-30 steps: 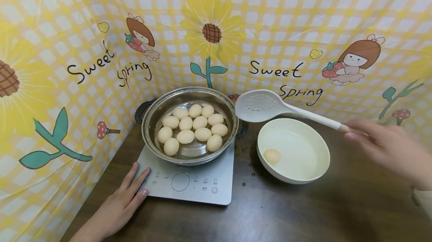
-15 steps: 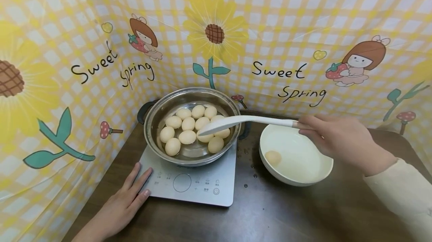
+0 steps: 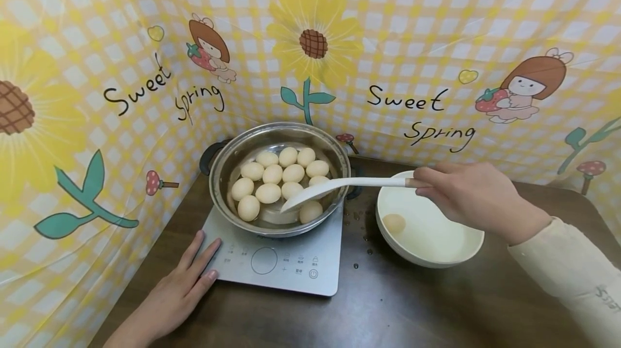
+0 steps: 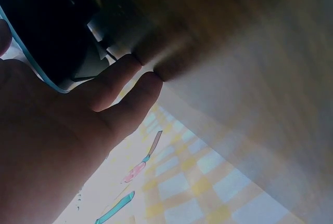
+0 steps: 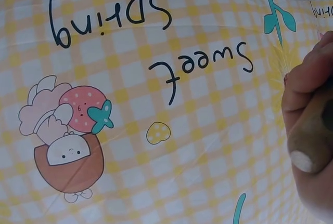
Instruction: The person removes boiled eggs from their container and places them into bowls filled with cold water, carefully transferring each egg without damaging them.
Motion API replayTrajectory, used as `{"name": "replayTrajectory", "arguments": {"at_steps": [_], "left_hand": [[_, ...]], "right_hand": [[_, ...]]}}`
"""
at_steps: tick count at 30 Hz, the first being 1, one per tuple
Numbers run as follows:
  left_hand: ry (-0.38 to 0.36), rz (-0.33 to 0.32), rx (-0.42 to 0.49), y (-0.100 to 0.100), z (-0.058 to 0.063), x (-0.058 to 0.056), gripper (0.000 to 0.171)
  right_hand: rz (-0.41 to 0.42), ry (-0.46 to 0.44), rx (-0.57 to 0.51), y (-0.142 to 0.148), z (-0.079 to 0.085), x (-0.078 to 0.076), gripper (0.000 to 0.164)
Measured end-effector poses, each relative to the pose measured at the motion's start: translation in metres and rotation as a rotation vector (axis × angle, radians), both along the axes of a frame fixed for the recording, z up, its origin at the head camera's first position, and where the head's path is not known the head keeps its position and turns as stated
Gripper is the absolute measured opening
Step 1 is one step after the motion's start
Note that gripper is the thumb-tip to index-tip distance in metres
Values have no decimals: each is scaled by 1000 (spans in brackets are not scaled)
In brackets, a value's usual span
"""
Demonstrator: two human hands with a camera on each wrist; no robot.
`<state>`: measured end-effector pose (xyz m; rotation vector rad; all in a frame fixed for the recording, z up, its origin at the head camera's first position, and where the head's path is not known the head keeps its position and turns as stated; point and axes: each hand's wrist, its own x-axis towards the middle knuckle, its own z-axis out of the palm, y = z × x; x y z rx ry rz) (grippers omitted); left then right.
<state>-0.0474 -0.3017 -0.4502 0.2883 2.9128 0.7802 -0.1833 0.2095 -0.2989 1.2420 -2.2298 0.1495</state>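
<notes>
My right hand (image 3: 477, 197) grips the handle of a white slotted spoon (image 3: 315, 192), whose head dips into the steel pot (image 3: 215, 186) among the eggs (image 3: 268, 194) at its right front. In the right wrist view, fingers curl round the spoon's wooden handle (image 5: 315, 141). Several pale eggs lie in water in the pot, and the spoon hides parts of some. One more egg (image 3: 394, 224) sits in the cream bowl (image 3: 451, 248) under the right forearm. My left hand (image 3: 172, 294) rests with extended fingers at the left edge of the induction cooker (image 3: 233, 275).
The pot stands on the cooker, with a black side handle (image 3: 208, 158) at its left. Water drops (image 3: 370, 252) dot the dark wooden table (image 3: 368, 315) between cooker and bowl. A yellow checked cloth (image 3: 412, 25) closes off the back and left.
The right hand has brought the slotted spoon left and down, from above the bowl and pot rim into the pot, turning its head edge-on. The left hand stays in place.
</notes>
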Motion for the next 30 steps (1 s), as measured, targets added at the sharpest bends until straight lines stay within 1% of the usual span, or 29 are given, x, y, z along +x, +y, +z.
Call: {"name": "replayTrajectory", "arguments": {"at_steps": [4, 10, 12, 16, 18, 21, 24, 30], "left_hand": [[-9, 1, 1, 1, 2, 0, 59], [-15, 5, -10, 1, 4, 0, 59], [-11, 6, -10, 1, 4, 0, 59], [-9, 9, -7, 2, 4, 1, 59], [-15, 13, -10, 2, 4, 1, 59], [-28, 19, -15, 1, 4, 1, 59], [-35, 21, -15, 1, 4, 1, 59], [-34, 18, -15, 2, 3, 1, 59]], "right_hand": [[3, -15, 12, 0, 0, 1, 44], [-11, -66, 37, -2, 1, 2, 45], [-17, -92, 47, -3, 2, 3, 39], [-36, -144, 67, -6, 3, 3, 16], [-52, -171, 81, -8, 4, 4, 10], [-72, -207, 110, -13, 6, 4, 16], [-88, -245, 145, -18, 8, 5, 17], [-117, -348, 229, -28, 13, 5, 26]]}}
